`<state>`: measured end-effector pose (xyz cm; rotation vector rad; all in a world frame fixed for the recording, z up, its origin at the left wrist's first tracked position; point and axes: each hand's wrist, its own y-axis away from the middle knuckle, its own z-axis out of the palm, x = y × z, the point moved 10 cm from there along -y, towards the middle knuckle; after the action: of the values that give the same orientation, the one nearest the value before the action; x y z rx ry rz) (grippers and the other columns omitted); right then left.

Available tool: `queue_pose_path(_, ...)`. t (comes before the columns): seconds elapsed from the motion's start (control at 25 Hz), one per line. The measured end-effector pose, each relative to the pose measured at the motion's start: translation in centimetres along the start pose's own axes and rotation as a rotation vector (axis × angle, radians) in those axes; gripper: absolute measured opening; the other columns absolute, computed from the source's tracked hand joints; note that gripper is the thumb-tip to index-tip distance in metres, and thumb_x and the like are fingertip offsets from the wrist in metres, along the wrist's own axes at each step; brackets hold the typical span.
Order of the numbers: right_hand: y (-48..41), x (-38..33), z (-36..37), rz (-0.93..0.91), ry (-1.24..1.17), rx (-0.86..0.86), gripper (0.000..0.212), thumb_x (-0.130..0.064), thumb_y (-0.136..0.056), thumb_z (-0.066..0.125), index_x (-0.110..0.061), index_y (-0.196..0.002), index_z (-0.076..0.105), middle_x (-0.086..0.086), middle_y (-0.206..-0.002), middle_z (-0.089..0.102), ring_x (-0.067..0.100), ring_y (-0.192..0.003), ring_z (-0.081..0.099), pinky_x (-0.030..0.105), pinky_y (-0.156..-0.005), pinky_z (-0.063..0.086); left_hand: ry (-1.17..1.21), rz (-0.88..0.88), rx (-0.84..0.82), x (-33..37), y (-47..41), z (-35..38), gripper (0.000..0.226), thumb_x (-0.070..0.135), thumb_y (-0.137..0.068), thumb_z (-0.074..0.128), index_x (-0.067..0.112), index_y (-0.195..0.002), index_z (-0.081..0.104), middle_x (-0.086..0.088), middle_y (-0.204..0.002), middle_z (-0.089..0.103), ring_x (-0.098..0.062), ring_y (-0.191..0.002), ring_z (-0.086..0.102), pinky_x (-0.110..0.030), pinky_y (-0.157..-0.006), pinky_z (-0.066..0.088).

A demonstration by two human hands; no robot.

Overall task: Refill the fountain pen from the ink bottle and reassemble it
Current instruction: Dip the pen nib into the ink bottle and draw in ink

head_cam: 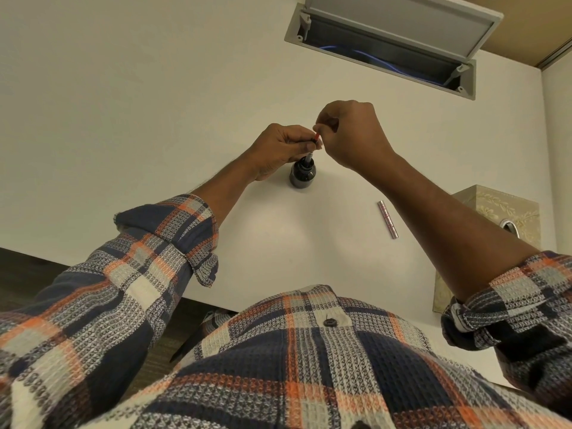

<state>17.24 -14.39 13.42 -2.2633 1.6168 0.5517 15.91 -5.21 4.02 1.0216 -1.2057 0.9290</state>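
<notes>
White desk, both hands pinching pen in ink bottle

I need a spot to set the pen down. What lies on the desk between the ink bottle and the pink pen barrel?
Nothing: in the head view, only bare white desk separates the ink bottle from the pink pen barrel.

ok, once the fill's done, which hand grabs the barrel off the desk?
Probably right. The barrel lies on the desk on the right arm's side, just beside that forearm. The right hand only pinches the red converter end, while the left hand steadies the pen in the ink bottle.
</notes>
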Motion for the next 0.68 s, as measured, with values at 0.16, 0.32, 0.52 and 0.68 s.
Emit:
queue_pose_path(0.16,0.16,0.08,-0.28,0.005,0.005,0.036,0.02,-0.026,-0.09,0.062,-0.008,-0.094,0.071,0.008,-0.089,0.072,0.021,-0.075,0.064,0.033,-0.072,0.054,-0.002,0.004,-0.004,0.22,0.1,0.14,0.017,-0.001,-0.088,0.059,0.006,-0.1,0.068,0.017,-0.077,0.067,-0.003,-0.076,0.062,-0.029,-0.083,0.048)
queue_pose_path(0.32,0.22,0.37,-0.11,0.023,-0.025,0.025,0.022,-0.031,-0.089,0.063,-0.011,-0.093,0.071,0.005,-0.086,0.07,0.019,-0.075,0.064,0.032,-0.071,0.054,0.0,0.009,-0.008,0.18,0.05,0.15,0.016,-0.001,-0.087,0.059,0.008,-0.096,0.069,0.016,-0.077,0.067,-0.003,-0.077,0.062,-0.028,-0.082,0.048)
queue_pose_path(0.52,0.32,-0.06,-0.03,-0.014,0.003,0.004,0.015,-0.018,-0.086,0.059,-0.013,-0.094,0.071,0.004,-0.088,0.071,0.018,-0.078,0.063,0.029,-0.07,0.052,0.018,-0.008,0.011,-0.36,-0.13,-0.23,0.024,0.0,-0.087,0.06,-0.003,-0.109,0.065,0.009,-0.086,0.066,-0.008,-0.08,0.062,-0.029,-0.083,0.049)
queue_pose_path(0.68,0.28,0.17,-0.11,0.005,0.009,0.023,0.016,-0.023,-0.087,0.062,-0.01,-0.091,0.071,0.006,-0.086,0.071,0.021,-0.076,0.064,0.033,-0.071,0.054,0.006,0.005,-0.013,-0.15,-0.08,0.11,0.017,0.0,-0.087,0.06,0.002,-0.101,0.069,0.015,-0.079,0.066,-0.008,-0.078,0.06,-0.029,-0.083,0.049)
